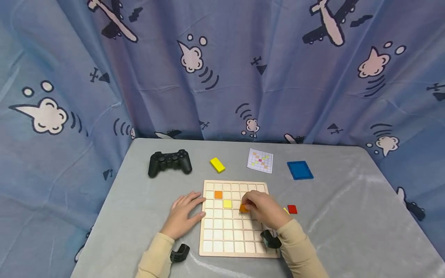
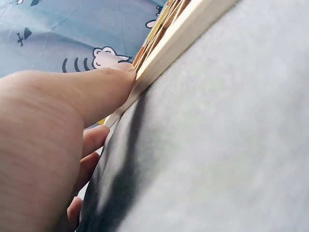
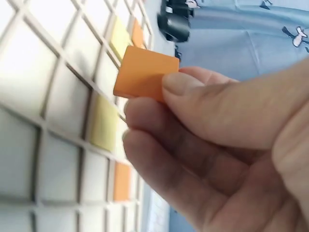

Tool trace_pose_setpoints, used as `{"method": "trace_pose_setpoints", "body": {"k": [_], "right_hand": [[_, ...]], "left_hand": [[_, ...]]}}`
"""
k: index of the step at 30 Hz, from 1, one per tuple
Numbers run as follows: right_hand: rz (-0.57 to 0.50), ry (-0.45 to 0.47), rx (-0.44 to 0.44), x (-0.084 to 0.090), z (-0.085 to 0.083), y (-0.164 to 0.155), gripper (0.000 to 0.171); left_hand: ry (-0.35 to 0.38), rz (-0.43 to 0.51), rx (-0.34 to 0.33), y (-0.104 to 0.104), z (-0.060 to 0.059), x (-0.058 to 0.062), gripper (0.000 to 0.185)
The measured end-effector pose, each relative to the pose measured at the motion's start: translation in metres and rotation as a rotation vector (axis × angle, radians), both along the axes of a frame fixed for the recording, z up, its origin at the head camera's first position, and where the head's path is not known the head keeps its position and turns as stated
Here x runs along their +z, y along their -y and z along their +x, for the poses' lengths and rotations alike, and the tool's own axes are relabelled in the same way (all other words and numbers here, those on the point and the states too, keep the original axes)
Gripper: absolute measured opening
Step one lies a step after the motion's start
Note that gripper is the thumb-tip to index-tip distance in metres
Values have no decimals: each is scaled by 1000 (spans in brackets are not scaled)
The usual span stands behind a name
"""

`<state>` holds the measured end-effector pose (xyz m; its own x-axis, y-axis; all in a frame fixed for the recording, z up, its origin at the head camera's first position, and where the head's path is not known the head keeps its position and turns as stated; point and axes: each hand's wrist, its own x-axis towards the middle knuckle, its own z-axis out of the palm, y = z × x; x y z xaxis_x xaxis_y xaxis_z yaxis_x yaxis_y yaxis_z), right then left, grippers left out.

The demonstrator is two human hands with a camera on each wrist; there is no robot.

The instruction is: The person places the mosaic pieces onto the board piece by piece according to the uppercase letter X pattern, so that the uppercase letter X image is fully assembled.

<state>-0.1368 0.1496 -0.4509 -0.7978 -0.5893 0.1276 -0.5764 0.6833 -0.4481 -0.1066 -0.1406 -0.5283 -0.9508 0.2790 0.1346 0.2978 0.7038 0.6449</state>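
My right hand [image 1: 265,208] pinches an orange square tile [image 3: 145,72] between thumb and fingers, above the middle of a wooden grid board [image 1: 218,246]. The tile is tilted, one edge towards the board. My left hand [image 1: 184,216] lies at the board's left side, fingers spread, its thumb [image 2: 108,87] touching the edge. An orange tile [image 1: 218,194] and a yellow tile [image 1: 227,204] sit in cells at the upper left. Another yellow tile [image 3: 104,123] and orange tile [image 3: 121,181] show in the right wrist view; in the head view my right hand hides them.
Behind the board lie a black game controller [image 1: 169,161], a yellow block [image 1: 217,165], a printed grid card [image 1: 260,160] and a blue square tray [image 1: 300,170]. A red tile [image 1: 292,209] and a partly hidden yellow piece [image 1: 286,211] are right of the board.
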Motion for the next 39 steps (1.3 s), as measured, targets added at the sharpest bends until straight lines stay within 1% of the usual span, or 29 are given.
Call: {"method": "trace_pose_setpoints", "body": {"k": [3, 5, 9, 12, 19, 23, 27, 31, 39], "right_hand": [[0, 53, 14, -6, -1, 6, 14], [1, 80, 20, -10, -1, 8, 13], [-15, 102, 48, -17, -2, 12, 12], [-24, 100, 58, -20, -2, 13, 12], [-16, 88, 52, -23, -1, 16, 11], [-13, 69, 30, -24, 1, 17, 10], [21, 68, 0, -23, 3, 19, 8], [61, 77, -9, -23, 5, 20, 10], [73, 66, -15, -23, 8, 20, 11]], "left_hand": [[6, 5, -2, -1, 0, 0, 46], [-3, 10, -1, -2, 0, 0, 46], [-33, 10, 6, -2, 0, 0, 45], [-35, 4, 9, -2, 0, 0, 45], [2, 6, 1, -1, 2, 2, 46], [8, 4, 3, -1, 1, 3, 46], [14, 1, 3, 0, 0, 4, 46], [10, 3, 2, 0, 0, 4, 46], [8, 2, -3, 0, 0, 3, 46]]}}
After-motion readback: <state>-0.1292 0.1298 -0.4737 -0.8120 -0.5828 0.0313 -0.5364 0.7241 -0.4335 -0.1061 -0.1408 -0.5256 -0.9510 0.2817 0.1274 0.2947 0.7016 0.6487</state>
